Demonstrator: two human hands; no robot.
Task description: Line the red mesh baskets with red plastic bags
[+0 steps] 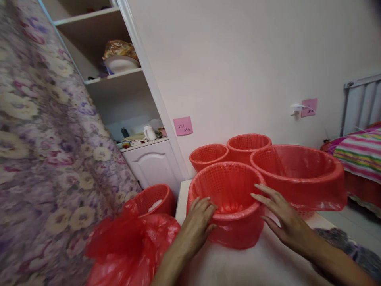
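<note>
We have both hands on the near red basket (228,198) at the table's (238,266) front edge. It already wears its red plastic liner. Our left hand (198,224) rests at its 8 o'clock rim, fingers loosely curled, gripping nothing; our right hand (281,214) lies flat and spread at 3 o'clock. The big basket (297,171) at 2 o'clock is lined too; the 2 small baskets (208,155) at 12 o'clock look bare. Loose red bags (131,246) wait at 9 o'clock.
</note>
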